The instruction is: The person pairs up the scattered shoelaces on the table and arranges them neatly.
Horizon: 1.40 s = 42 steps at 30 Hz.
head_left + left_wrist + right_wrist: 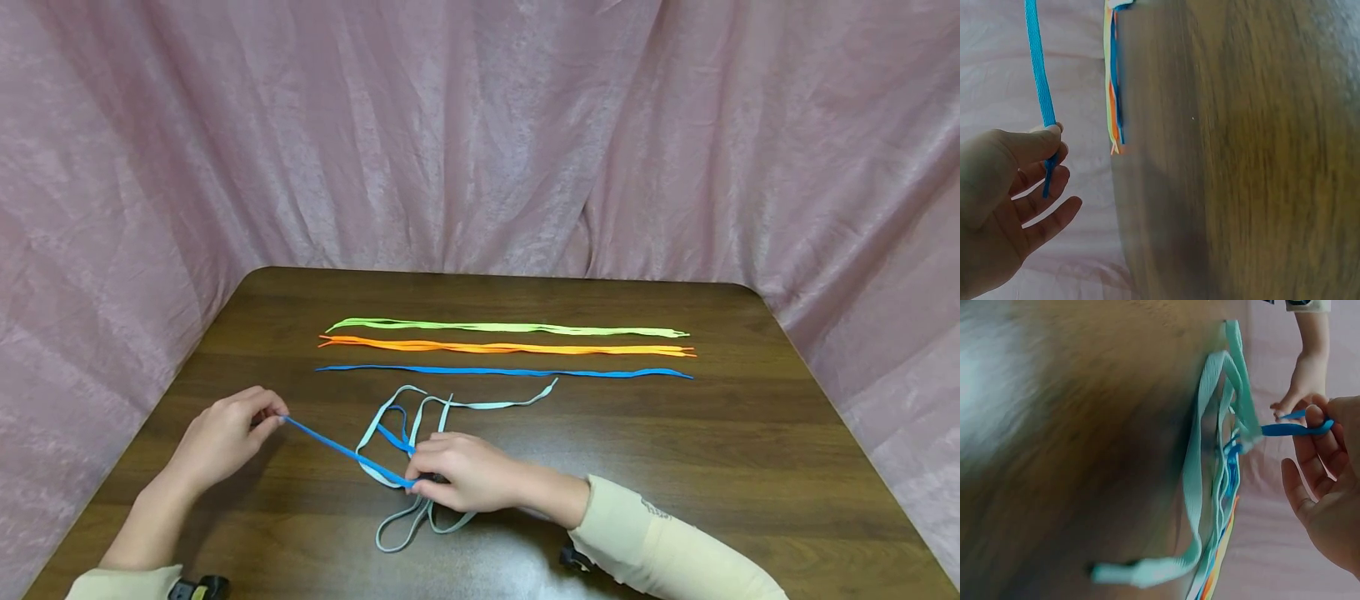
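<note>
A blue shoelace (322, 438) runs taut between the two hands, slanting down to the right in the head view. My left hand (225, 433) pinches it close to its tipped end, between thumb and index finger (1054, 129), with the other fingers spread. My right hand (468, 472) pinches the same lace farther along with thumb and fingertips. More of the blue lace (393, 435) lies looped beyond that hand. A pale mint shoelace (487, 406) lies in loose loops around and under the right hand, which hides part of it.
Farther back on the wooden table (750, 433), three rows of laces lie stretched side to side: lime green (510, 327), orange (510, 347) and a straight blue lace (510, 372). Pink curtains (480, 142) hang behind the table and at both sides.
</note>
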{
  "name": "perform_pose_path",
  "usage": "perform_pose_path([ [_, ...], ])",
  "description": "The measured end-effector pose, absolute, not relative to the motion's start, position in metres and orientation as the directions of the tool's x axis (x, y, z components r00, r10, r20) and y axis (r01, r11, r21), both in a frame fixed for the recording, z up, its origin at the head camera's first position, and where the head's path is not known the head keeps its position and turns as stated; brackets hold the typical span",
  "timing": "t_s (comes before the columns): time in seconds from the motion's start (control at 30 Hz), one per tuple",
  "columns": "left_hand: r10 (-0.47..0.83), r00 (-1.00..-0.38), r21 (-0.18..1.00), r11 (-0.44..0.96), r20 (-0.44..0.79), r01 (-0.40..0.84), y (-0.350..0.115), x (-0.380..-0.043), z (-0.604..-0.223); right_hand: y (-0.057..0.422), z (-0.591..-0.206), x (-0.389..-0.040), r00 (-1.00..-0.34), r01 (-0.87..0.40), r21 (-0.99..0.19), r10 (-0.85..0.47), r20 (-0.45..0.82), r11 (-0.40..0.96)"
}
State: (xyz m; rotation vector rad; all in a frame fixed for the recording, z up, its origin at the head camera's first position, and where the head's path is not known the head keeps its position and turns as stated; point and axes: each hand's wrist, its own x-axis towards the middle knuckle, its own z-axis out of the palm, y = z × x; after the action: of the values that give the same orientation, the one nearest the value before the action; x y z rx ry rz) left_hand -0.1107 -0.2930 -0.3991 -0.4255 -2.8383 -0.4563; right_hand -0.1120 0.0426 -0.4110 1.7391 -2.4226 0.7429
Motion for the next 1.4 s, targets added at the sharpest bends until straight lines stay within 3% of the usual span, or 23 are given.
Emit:
perform_pose_path([
  [0.77, 0.223, -0.937, 0.276, 0.914, 0.267, 0.296, -0.304, -0.114, -0.405, 0.111, -0.404, -0.120, -0.448, -0.857, -0.436, -0.816, 0.366, 0.275],
  [1.1, 0.209, -0.947, 0.277, 0.921, 0.246, 0.275, -0.311, -0.115, -0.406, 0.138, -0.403, -0.128, -0.525, -0.811, -0.474, -0.785, 0.328, 0.344],
  [1.4, 0.199, -0.943, 0.280, 0.920, 0.266, 0.273, -0.307, -0.118, -0.405, 0.171, -0.401, -0.136, -0.593, -0.780, -0.495, -0.703, 0.392, 0.382],
])
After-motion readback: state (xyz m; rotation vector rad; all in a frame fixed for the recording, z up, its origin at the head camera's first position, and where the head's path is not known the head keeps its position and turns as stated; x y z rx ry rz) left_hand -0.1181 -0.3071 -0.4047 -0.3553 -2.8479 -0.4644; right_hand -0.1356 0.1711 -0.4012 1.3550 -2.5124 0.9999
